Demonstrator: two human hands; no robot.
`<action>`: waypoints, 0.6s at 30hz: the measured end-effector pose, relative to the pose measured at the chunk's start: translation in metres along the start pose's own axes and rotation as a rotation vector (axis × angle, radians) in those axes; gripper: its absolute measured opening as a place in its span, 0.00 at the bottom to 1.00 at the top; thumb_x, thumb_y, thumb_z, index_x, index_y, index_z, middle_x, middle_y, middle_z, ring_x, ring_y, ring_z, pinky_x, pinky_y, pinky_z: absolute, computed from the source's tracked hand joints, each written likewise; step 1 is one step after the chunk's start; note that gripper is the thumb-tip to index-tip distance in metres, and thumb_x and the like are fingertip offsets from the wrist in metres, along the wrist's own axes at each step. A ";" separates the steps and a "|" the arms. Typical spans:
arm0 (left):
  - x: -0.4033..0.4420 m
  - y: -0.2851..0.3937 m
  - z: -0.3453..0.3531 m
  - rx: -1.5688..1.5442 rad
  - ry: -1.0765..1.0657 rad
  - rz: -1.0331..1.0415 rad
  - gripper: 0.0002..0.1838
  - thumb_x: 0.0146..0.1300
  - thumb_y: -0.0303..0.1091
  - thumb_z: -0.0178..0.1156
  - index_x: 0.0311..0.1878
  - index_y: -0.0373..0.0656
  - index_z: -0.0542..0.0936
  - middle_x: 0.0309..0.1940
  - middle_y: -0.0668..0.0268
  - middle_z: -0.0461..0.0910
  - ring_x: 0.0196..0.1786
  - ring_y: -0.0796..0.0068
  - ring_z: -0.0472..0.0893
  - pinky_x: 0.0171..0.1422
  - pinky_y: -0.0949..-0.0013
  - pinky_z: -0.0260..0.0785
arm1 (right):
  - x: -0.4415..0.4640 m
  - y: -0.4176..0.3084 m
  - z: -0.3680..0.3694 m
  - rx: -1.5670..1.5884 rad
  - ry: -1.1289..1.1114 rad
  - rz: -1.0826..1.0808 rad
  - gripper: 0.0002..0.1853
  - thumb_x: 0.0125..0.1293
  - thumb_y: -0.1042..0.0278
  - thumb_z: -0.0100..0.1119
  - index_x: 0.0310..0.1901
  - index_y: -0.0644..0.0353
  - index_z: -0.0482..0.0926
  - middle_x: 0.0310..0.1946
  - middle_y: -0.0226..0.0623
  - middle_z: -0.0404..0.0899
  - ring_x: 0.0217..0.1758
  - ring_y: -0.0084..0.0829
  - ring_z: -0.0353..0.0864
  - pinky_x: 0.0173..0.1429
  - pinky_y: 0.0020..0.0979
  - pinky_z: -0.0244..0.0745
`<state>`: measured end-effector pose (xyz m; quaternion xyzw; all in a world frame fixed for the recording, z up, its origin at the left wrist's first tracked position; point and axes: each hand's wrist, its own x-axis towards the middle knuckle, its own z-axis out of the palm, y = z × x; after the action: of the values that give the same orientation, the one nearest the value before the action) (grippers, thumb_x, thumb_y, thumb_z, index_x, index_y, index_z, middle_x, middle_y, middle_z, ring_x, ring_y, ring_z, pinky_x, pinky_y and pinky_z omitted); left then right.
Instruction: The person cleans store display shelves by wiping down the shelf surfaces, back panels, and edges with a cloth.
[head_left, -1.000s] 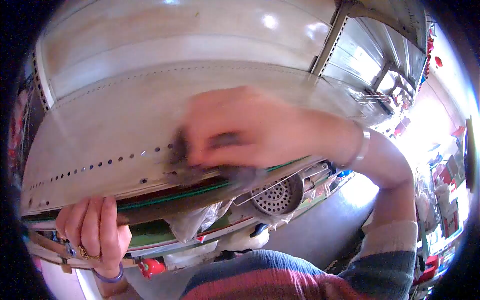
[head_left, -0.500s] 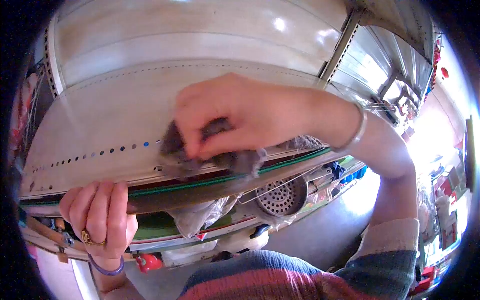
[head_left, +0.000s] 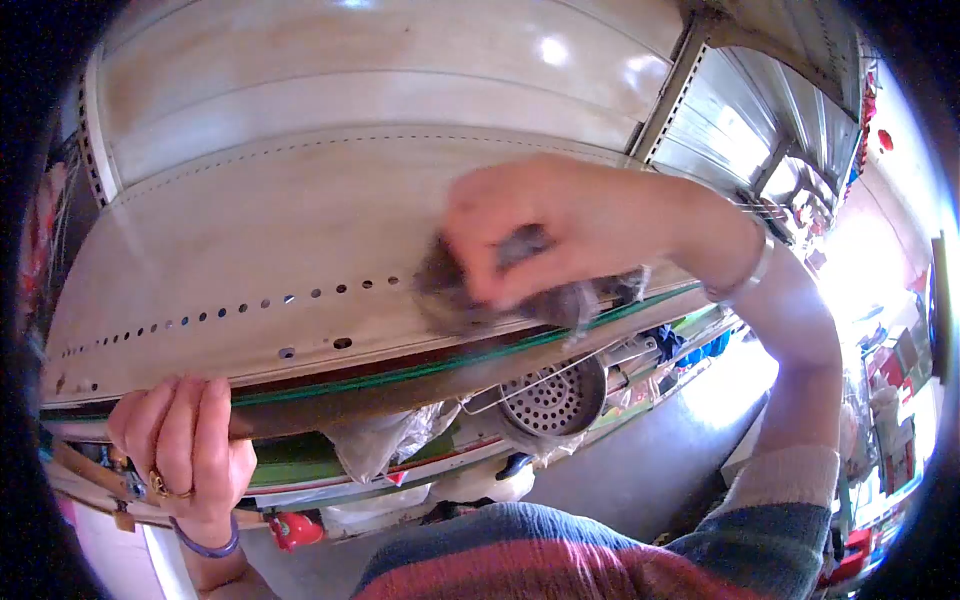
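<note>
A pale metal shelf [head_left: 250, 240] with a row of round holes fills the middle of the view. My right hand [head_left: 540, 225], blurred by motion, is closed around a dark grey cloth [head_left: 450, 290] pressed against the shelf near its front edge. Loose ends of the cloth hang toward the edge. Along that front edge runs a brown strip with a green line [head_left: 400, 372]. At the left end, my left hand [head_left: 180, 450] has its fingers wrapped over this edge strip.
Below the shelf are a metal strainer with round holes [head_left: 552, 398], clear plastic bags [head_left: 385, 440] and a red object [head_left: 296, 530]. Slotted uprights [head_left: 672, 95] hold the back panel. Goods on other shelves [head_left: 890, 390] stand at the far right.
My right hand has slid to the right along the shelf with the cloth, uncovering more holes. My left hand stays on the edge; the view has shifted slightly.
</note>
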<state>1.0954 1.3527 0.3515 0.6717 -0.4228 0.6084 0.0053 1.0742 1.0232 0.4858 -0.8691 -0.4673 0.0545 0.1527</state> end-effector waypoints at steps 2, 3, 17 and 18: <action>-0.004 0.002 -0.003 -0.015 -0.024 -0.012 0.17 0.52 0.19 0.53 0.47 0.39 0.77 0.46 0.62 0.73 0.46 0.64 0.75 0.47 0.58 0.67 | -0.050 0.001 -0.005 -0.008 0.020 0.164 0.09 0.53 0.63 0.65 0.29 0.58 0.79 0.31 0.37 0.77 0.38 0.36 0.77 0.45 0.35 0.71; 0.001 0.002 -0.005 -0.025 -0.036 -0.018 0.18 0.51 0.19 0.53 0.47 0.39 0.77 0.45 0.62 0.73 0.47 0.64 0.75 0.47 0.58 0.67 | -0.056 0.000 -0.009 -0.022 0.025 0.238 0.09 0.53 0.63 0.65 0.29 0.58 0.79 0.31 0.37 0.77 0.38 0.36 0.77 0.44 0.35 0.71; 0.002 0.001 -0.009 -0.044 -0.082 -0.028 0.18 0.50 0.21 0.52 0.47 0.39 0.77 0.46 0.63 0.72 0.48 0.64 0.74 0.49 0.58 0.66 | -0.062 0.004 0.001 -0.044 0.157 0.303 0.08 0.55 0.63 0.65 0.28 0.57 0.78 0.29 0.35 0.75 0.37 0.36 0.75 0.43 0.34 0.70; 0.004 0.001 -0.009 -0.041 -0.082 -0.027 0.18 0.50 0.21 0.52 0.47 0.40 0.77 0.45 0.63 0.72 0.48 0.65 0.74 0.49 0.58 0.66 | -0.046 0.004 0.003 -0.074 0.155 0.244 0.08 0.55 0.64 0.65 0.28 0.57 0.78 0.29 0.34 0.75 0.37 0.36 0.75 0.43 0.34 0.69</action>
<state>1.0870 1.3546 0.3562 0.7013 -0.4262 0.5714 0.0100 1.0513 0.9831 0.4794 -0.9261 -0.3465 -0.0117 0.1485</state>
